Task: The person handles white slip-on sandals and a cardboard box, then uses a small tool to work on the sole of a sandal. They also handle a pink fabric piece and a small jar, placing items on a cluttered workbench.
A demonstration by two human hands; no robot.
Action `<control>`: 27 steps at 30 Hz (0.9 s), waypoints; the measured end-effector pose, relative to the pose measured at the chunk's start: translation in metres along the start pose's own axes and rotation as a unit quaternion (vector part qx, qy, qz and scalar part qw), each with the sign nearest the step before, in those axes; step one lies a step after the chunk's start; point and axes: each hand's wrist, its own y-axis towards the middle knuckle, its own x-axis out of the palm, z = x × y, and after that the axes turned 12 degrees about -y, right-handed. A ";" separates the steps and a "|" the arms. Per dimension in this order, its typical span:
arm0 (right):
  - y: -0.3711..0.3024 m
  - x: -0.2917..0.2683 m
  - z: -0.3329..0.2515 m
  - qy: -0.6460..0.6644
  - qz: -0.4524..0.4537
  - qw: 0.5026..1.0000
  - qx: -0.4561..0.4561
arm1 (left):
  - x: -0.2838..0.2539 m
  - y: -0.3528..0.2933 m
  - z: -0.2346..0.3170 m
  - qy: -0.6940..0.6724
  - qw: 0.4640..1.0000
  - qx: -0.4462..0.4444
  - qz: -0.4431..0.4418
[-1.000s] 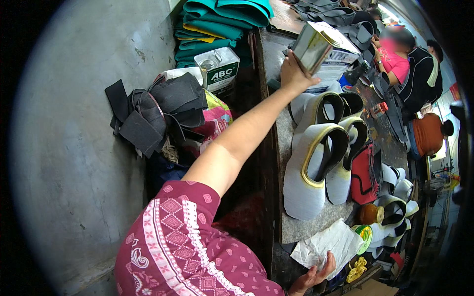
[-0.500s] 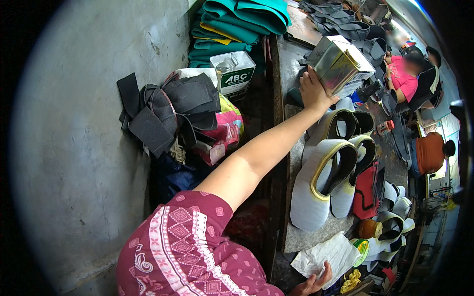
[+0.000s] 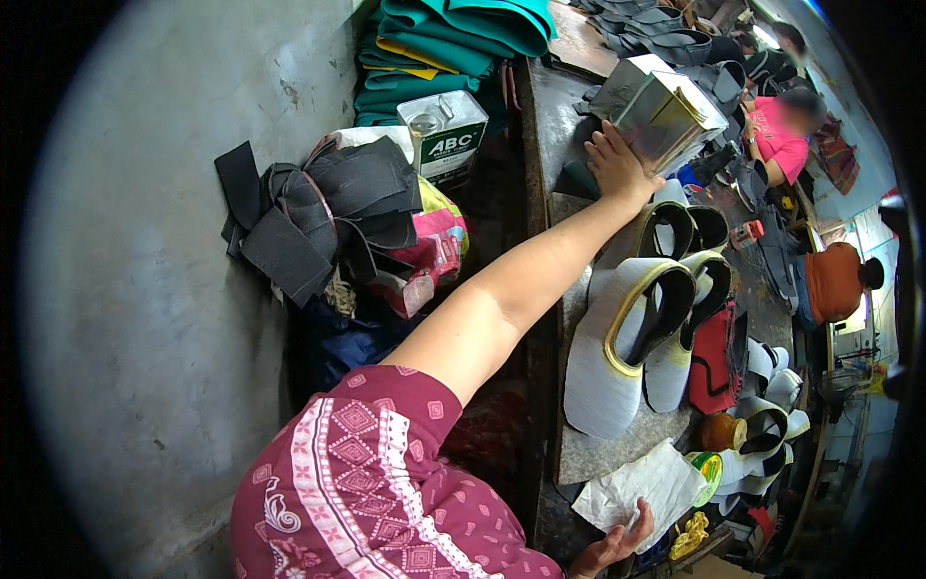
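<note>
My left arm stretches across to the far part of the workbench. My left hand point(image 3: 622, 172) grips a square metal can point(image 3: 666, 121) with yellowish stains, its fingers against the side and the thumb below. Just nearer stand white slip-on shoes point(image 3: 606, 376) with yellowish rims and dark linings, on a grey speckled slab point(image 3: 617, 449). My right hand point(image 3: 615, 548) is low at the near edge, its fingers apart with nothing seen in them. It is by a crumpled white sheet point(image 3: 641, 490), paper or cloth. A round green-and-yellow lid or tin point(image 3: 709, 478) sits beside the sheet.
A bundle of black strips point(image 3: 318, 217), a green-and-white tin point(image 3: 446, 135) and folded teal material point(image 3: 424, 72) lie left of the bench. A red piece point(image 3: 714, 367), a brown jar point(image 3: 721, 431) and more shoes point(image 3: 762, 444) crowd the right. Other people point(image 3: 781, 140) sit farther off.
The view has shifted slightly, so the things sit a little higher in it. My left hand stays at the can, and my right hand remains near the white sheet.
</note>
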 end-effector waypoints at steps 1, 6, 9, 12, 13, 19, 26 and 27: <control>0.000 0.001 -0.001 -0.004 -0.001 1.000 0.006 | 0.001 0.000 0.001 -0.001 1.000 0.004 -0.014; 0.000 0.001 0.002 -0.019 0.018 1.000 -0.014 | -0.020 0.018 -0.009 0.045 0.983 0.042 -0.171; -0.001 0.000 0.003 -0.018 0.017 1.000 -0.015 | -0.047 0.068 -0.030 -0.106 0.983 0.052 -0.138; -0.004 -0.002 0.004 -0.027 0.005 1.000 -0.008 | -0.044 0.117 -0.051 -0.077 0.992 0.093 -0.042; -0.005 -0.002 0.004 -0.036 0.000 0.999 -0.006 | -0.036 0.133 -0.056 -0.074 0.991 0.108 -0.029; -0.006 -0.005 0.005 -0.045 -0.004 0.999 0.009 | 0.056 0.212 -0.062 -0.065 0.988 0.097 -0.097; -0.019 0.004 0.022 0.059 0.015 0.994 0.092 | 0.094 0.241 -0.061 -0.056 0.987 0.152 -0.008; -0.023 0.005 0.029 0.071 0.019 0.993 0.094 | 0.092 0.241 -0.060 -0.056 0.986 0.157 -0.004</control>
